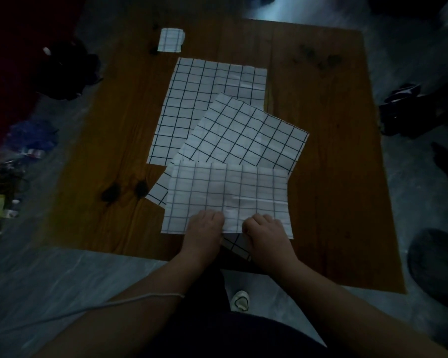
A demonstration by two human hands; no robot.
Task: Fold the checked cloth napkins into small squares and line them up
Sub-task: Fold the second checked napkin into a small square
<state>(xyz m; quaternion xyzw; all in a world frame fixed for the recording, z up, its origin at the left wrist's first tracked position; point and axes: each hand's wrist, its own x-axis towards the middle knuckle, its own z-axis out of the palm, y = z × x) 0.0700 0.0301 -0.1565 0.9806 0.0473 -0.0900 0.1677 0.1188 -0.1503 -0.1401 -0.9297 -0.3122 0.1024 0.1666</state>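
Three white napkins with a dark check lie overlapping on the wooden table (334, 156). The nearest napkin (228, 192) lies flat by the table's front edge. My left hand (204, 228) and my right hand (263, 229) both pinch its near edge, close together, fingers curled on the cloth. A second napkin (248, 133) lies tilted under it, and a third napkin (192, 99) lies spread out farther back. One small folded square (170, 40) sits alone at the far left of the table.
Dark knots mark the wood at the left (124, 192). Dark clutter (67, 71) and small objects (8, 197) lie on the floor to the left, and shoes (404, 109) to the right. The room is dim.
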